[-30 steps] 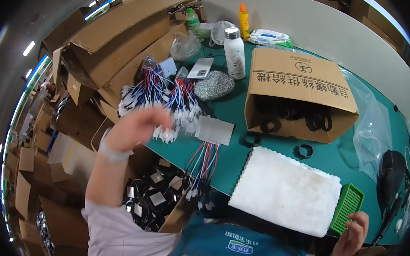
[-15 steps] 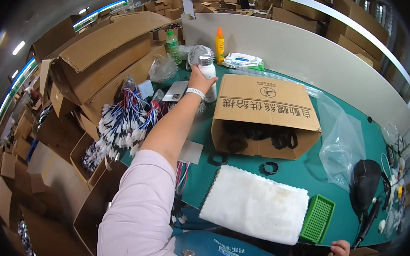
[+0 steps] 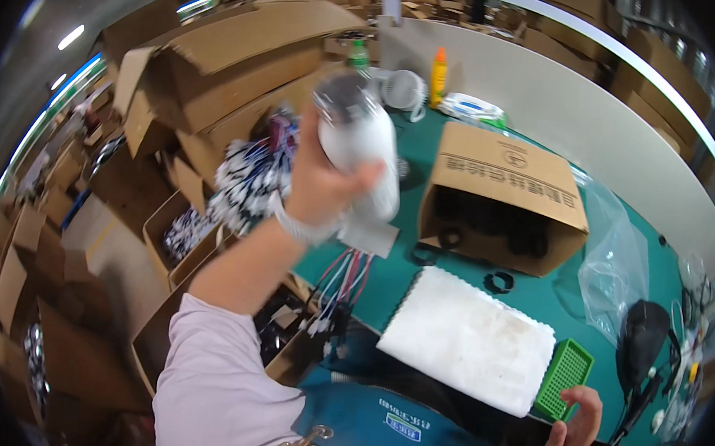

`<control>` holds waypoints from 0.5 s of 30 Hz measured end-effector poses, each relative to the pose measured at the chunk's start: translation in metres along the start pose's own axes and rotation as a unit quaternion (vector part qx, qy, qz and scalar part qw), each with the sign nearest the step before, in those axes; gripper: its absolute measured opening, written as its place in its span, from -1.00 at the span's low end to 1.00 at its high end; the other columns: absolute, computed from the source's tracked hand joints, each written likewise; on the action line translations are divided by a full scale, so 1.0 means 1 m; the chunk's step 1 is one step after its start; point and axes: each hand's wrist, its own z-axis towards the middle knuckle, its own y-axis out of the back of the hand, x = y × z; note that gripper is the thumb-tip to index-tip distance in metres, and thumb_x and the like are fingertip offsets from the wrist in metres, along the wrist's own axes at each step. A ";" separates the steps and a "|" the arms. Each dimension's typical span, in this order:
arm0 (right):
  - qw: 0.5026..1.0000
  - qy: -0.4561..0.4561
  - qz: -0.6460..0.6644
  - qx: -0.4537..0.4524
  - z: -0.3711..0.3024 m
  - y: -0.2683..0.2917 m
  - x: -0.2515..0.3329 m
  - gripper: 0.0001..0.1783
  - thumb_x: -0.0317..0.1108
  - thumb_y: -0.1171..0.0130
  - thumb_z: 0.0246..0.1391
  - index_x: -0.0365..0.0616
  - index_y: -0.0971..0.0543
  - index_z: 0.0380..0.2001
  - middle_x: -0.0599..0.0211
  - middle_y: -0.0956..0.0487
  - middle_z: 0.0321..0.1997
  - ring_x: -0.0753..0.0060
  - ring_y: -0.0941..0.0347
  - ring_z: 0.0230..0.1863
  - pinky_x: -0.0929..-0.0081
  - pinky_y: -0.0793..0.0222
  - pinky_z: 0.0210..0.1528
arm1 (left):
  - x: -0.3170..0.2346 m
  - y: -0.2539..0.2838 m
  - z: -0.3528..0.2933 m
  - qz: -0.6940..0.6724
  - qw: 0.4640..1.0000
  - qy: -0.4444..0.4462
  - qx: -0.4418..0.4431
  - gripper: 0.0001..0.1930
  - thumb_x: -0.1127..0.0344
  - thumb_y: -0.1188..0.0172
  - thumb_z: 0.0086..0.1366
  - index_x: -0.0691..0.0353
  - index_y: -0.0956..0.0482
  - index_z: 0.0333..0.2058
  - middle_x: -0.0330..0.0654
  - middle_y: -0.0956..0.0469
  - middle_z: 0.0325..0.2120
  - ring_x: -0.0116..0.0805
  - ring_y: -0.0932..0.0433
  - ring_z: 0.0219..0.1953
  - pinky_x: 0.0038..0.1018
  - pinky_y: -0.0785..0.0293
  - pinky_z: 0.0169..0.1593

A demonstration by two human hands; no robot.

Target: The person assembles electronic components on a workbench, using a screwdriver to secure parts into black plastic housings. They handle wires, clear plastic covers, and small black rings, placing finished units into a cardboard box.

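Note:
My left hand [image 3: 328, 167] grips a white bottle [image 3: 371, 153] with a grey, metallic-looking cap, raised above the workbench and tilted; both are blurred by motion. The fingers wrap round the bottle's body. Down at the bench's front edge on the right, my right hand [image 3: 575, 429] is open, its fingers bent and the thumb apart, with nothing in it. Beside it stands a green perforated plastic tray [image 3: 564, 378]. A folded white cloth [image 3: 470, 339] lies to the left of that tray. Just beyond the cloth is a black ring-shaped part [image 3: 499, 283].
An open cardboard box [image 3: 506, 171] with black parts inside lies on the green bench [image 3: 403, 280]. Bundled wires with white connectors [image 3: 248, 182] are on the left, near large cartons [image 3: 245, 58]. A small fan [image 3: 404, 89], yellow bottle [image 3: 439, 79] and plastic bag [image 3: 612, 257] sit farther back.
My left hand has lifted the white bottle off the bench and brought it nearer to me. My right hand has risen slightly toward the green tray. The view has shifted left.

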 end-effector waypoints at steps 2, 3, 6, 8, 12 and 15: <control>0.997 0.006 0.064 0.036 0.022 -0.016 0.023 -0.20 0.13 -0.23 -0.07 -0.38 -0.28 -0.02 0.07 -0.41 -0.24 0.31 -0.34 -0.23 0.42 -0.22 -0.16 | -0.038 -0.009 -0.052 0.021 0.993 0.072 0.086 -0.28 0.41 -0.37 -0.10 0.22 -0.20 0.06 -0.12 -0.45 -0.15 -0.29 -0.51 -0.15 -0.42 -0.46 -0.09; 0.995 0.053 0.040 0.077 0.033 -0.024 0.034 -0.08 0.26 -0.20 -0.13 -0.36 -0.25 0.00 0.07 -0.42 -0.23 0.32 -0.37 -0.29 0.44 -0.27 -0.27 | -0.054 -0.012 -0.078 0.056 0.985 0.095 0.132 -0.28 0.39 -0.38 -0.11 0.22 -0.22 0.05 -0.11 -0.45 -0.13 -0.25 -0.50 -0.12 -0.41 -0.45 -0.06; 0.963 0.199 0.023 0.182 0.065 -0.061 0.074 -0.05 0.34 -0.19 -0.17 -0.35 -0.29 -0.02 0.10 -0.46 -0.24 0.32 -0.42 -0.43 0.50 -0.35 -0.45 | -0.078 -0.033 -0.133 0.188 0.945 -0.015 0.266 -0.28 0.32 -0.38 -0.17 0.24 -0.28 0.02 -0.01 -0.45 -0.13 -0.06 -0.47 -0.09 -0.34 -0.38 -0.01; 0.912 0.297 -0.101 0.265 0.077 -0.073 0.110 -0.14 0.27 -0.25 -0.19 -0.35 -0.38 -0.10 0.14 -0.49 -0.32 0.32 -0.42 -0.51 0.52 -0.35 -0.51 | -0.084 -0.044 -0.167 0.118 0.948 0.003 0.295 -0.27 0.34 -0.37 -0.21 0.25 -0.27 0.02 0.00 -0.45 -0.16 0.01 -0.46 -0.13 -0.29 -0.40 -0.09; 0.857 0.310 -0.221 0.346 0.062 -0.072 0.134 -0.47 0.03 -0.32 -0.25 -0.23 -0.52 -0.37 0.39 -0.40 -0.60 0.45 -0.36 -0.66 0.52 -0.26 -0.65 | -0.094 -0.050 -0.192 0.054 0.925 0.103 0.362 -0.29 0.35 -0.36 -0.23 0.25 -0.28 -0.01 0.00 -0.46 -0.23 0.02 -0.47 -0.20 -0.26 -0.41 -0.17; 0.851 0.309 -0.238 0.352 0.048 -0.062 0.133 -0.59 -0.04 -0.31 -0.24 -0.13 -0.52 -0.41 0.45 -0.38 -0.60 0.46 -0.34 -0.67 0.55 -0.26 -0.64 | -0.092 -0.053 -0.204 0.016 0.921 0.097 0.376 -0.27 0.34 -0.37 -0.27 0.25 -0.28 -0.03 -0.01 -0.46 -0.25 0.01 -0.48 -0.22 -0.26 -0.41 -0.18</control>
